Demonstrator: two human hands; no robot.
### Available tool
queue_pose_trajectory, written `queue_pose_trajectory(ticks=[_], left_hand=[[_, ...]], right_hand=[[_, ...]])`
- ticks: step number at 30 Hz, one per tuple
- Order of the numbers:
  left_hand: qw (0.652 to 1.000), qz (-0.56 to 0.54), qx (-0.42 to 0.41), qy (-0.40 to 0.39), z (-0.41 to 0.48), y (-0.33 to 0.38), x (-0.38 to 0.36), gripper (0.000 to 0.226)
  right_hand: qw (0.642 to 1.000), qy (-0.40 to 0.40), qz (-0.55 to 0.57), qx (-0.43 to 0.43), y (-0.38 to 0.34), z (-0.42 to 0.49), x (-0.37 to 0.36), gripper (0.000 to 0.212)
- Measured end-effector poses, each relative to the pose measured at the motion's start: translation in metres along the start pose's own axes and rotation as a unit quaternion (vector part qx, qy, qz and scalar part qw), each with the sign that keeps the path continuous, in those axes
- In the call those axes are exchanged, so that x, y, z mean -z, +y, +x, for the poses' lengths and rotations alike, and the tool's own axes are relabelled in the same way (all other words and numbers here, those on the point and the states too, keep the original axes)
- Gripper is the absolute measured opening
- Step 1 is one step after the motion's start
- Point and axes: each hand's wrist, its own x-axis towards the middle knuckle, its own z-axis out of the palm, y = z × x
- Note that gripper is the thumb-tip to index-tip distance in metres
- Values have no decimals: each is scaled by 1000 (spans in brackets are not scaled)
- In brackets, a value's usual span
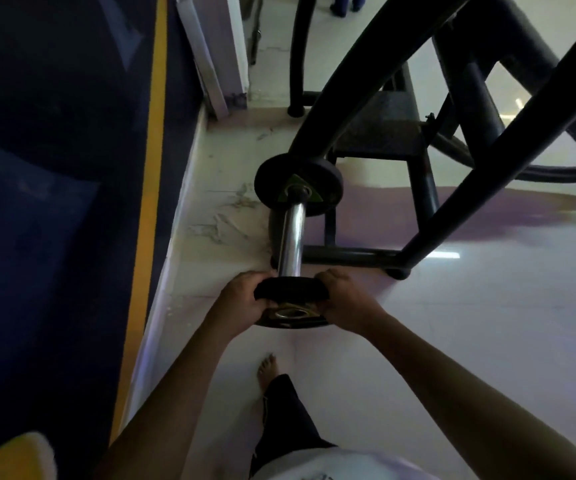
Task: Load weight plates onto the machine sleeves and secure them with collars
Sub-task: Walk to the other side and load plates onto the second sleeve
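Note:
A chrome sleeve (291, 233) sticks out from the black machine frame toward me. One black weight plate (272, 178) sits at the sleeve's far end, against the frame. A second black plate (288, 287) is at the sleeve's near tip, its centre hole around the end of the sleeve. My left hand (241, 299) grips this plate's left edge and my right hand (345, 299) grips its right edge. No collar is in view.
The machine's black tubes (487, 116) rise to the right and its base bar (348, 253) lies on the pale floor. A dark wall with a yellow stripe (148, 202) runs along the left. My bare foot (267, 370) stands below the plate.

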Motion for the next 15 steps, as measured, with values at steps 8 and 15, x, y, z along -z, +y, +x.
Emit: queue_pose_trajectory(ticks=[8,15], left_hand=[[995,-4,-67,73,-123,113,-52,49],[975,3,-204,87,-190,256,-86,46]], right_hand=[[989,97,-25,107,21,-157,57,45],[972,218,-7,91,46,-307,162,46]])
